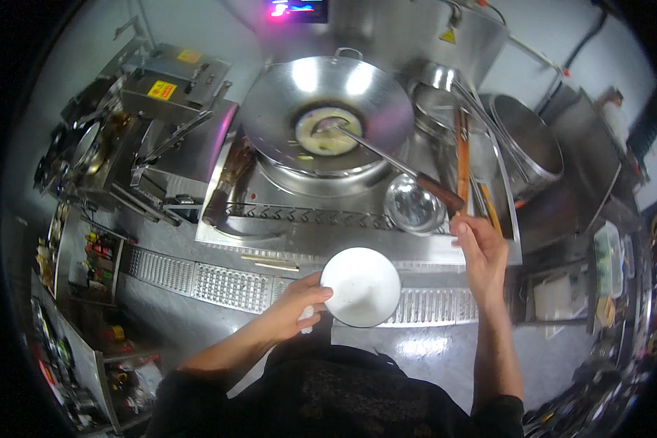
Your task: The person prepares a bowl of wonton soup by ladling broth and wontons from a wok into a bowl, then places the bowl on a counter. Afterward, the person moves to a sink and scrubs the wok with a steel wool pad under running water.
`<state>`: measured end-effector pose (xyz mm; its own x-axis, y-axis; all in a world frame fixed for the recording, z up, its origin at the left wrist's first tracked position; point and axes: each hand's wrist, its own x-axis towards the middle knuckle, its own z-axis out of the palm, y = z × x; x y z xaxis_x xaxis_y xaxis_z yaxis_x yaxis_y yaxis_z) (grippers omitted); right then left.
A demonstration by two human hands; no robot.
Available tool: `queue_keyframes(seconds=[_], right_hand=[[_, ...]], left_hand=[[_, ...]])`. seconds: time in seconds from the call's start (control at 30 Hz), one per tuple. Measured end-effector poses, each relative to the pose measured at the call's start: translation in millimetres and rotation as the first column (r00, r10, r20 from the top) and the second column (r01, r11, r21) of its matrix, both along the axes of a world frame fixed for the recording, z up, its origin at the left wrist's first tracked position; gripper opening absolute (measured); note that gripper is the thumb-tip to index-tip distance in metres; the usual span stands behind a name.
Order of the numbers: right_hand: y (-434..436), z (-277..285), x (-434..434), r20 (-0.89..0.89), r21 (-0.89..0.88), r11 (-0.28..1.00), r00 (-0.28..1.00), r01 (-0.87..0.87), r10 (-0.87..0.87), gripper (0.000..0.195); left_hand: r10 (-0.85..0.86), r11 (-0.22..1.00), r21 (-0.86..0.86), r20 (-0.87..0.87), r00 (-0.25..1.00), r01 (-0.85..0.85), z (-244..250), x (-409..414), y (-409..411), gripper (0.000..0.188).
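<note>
My left hand (301, 306) holds a white bowl (361, 287) by its left rim, in front of the stove, with a crumpled white thing, perhaps tissue, between the fingers. The bowl looks empty apart from small specks. In my right hand (482, 246) is the end of the brown handle of a metal ladle (388, 156). The ladle's head lies in pale, yellowish soup (328, 143) at the bottom of a large steel wok (274, 104). Bits of green food cling to the wok wall just below the soup. Below the ladle's handle, a shiny round metal bowl (415, 205) rests on the stove.
A wok brush (227, 180) lies left of the wok. Strainers (435, 107) and long-handled tools (462, 159) stand at its right, beside a deep steel pot (525, 134). Steel fryers (169, 82) are at the left. A floor grate (230, 287) runs below the stove's front edge (306, 241).
</note>
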<state>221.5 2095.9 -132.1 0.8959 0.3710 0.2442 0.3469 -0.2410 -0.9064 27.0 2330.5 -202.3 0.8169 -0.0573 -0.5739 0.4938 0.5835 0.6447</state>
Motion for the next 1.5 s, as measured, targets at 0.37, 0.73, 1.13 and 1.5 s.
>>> queue_keyframes(seconds=[0.37, 0.73, 1.13, 1.5], right_hand=[[137.7, -61.1, 141.9, 0.138, -0.967, 0.249, 0.919, 0.045, 0.370, 0.050], [177.1, -36.2, 173.8, -0.161, -0.720, 0.663, 0.978, -0.206, 0.130, 0.034], [185.9, -77.0, 185.3, -0.574, -0.279, 0.806, 0.763, -0.523, 0.297, 0.034], [167.8, -49.5, 164.7, -0.888, 0.437, 0.852, 0.012, -0.288, 0.459, 0.027]], left_hand=[[0.299, 0.954, 0.023, 0.003, 0.954, -0.299, -6.8, -5.0, 109.9, 0.058], [0.620, 0.772, 0.121, 0.074, 0.781, -0.624, -18.8, 8.1, 169.3, 0.061], [0.770, 0.635, 0.107, -0.008, 0.638, -0.765, -35.5, -12.5, 166.9, 0.077], [0.822, 0.560, 0.165, 0.015, 0.570, -0.812, -37.8, 19.0, 172.9, 0.072]])
